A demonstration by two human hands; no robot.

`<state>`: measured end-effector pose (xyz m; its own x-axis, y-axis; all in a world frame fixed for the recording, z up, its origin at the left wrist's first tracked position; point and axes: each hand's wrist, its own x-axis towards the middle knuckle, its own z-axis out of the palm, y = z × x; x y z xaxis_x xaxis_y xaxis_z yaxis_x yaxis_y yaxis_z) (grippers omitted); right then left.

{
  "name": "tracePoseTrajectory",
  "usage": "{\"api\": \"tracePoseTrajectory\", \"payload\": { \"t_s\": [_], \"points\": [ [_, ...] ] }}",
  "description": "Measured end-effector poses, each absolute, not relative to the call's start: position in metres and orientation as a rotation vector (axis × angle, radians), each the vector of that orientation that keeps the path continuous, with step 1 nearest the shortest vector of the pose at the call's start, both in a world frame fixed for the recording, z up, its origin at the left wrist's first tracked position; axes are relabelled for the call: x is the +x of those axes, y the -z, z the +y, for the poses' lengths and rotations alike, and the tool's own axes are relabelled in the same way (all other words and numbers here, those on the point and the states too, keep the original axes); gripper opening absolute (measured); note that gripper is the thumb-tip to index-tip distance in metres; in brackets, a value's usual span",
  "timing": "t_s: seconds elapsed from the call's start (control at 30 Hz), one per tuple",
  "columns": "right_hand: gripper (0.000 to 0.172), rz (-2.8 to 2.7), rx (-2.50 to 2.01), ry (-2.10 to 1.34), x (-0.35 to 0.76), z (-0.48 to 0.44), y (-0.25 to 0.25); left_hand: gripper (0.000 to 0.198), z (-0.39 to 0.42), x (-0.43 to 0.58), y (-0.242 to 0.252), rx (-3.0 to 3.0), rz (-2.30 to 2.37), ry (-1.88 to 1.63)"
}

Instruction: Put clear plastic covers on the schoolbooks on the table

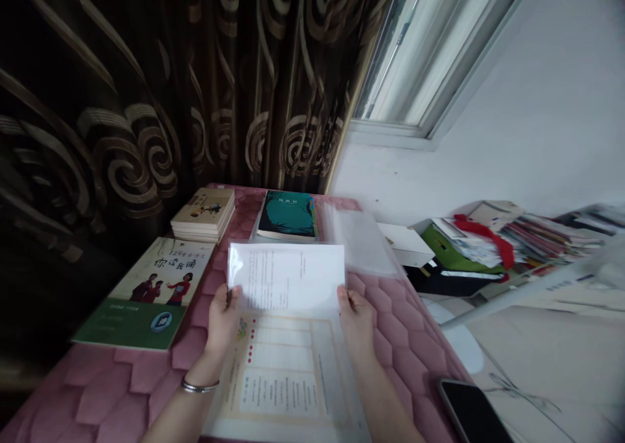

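Your left hand (222, 319) is pinching the left edge of a printed white page (278, 275), thumb on top, and your right hand (359, 319) is pinching the right edge the same way. The page is lying between them, over the pink quilted surface (405, 326), with glossy clear film (235, 265) showing along its left side. Below it, a lower page with pale bordered boxes (280, 365) is extending toward you between your forearms.

As far as this view is showing, you are partway along: the film appears to be already covering the white page, but you are still having the edges to settle, and whether they are lining up cannot be told. Loose clear sheets (359, 241) are lying flat beyond your right hand, seemingly unused. The teal book (290, 215) is resting on or in clear plastic; which one cannot be told. The green-and-white book (146, 300) and the beige book stack (202, 214) are sitting off to your left, out of your grasp.
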<state>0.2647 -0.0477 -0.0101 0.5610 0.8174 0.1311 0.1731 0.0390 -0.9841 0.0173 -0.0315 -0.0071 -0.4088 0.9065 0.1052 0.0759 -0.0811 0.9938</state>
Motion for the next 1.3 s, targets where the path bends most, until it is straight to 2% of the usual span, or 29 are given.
{"api": "tracePoseTrajectory", "payload": {
  "t_s": [0.17, 0.77, 1.3],
  "points": [
    [0.047, -0.876, -1.443, -0.637, 0.269, -0.047, 0.013, 0.031, -0.031, 0.017, 0.007, 1.107, 1.526, -1.556],
    [0.054, -0.923, -1.470, -0.471, 0.275, -0.044, 0.028, 0.034, -0.030, 0.016, 0.013, 1.058, 1.501, -1.576],
    [0.050, -0.828, -1.430, -0.618, 0.262, -0.051, 0.015, 0.031, -0.029, 0.013, 0.014, 1.063, 1.443, -1.526]
  ]
}}
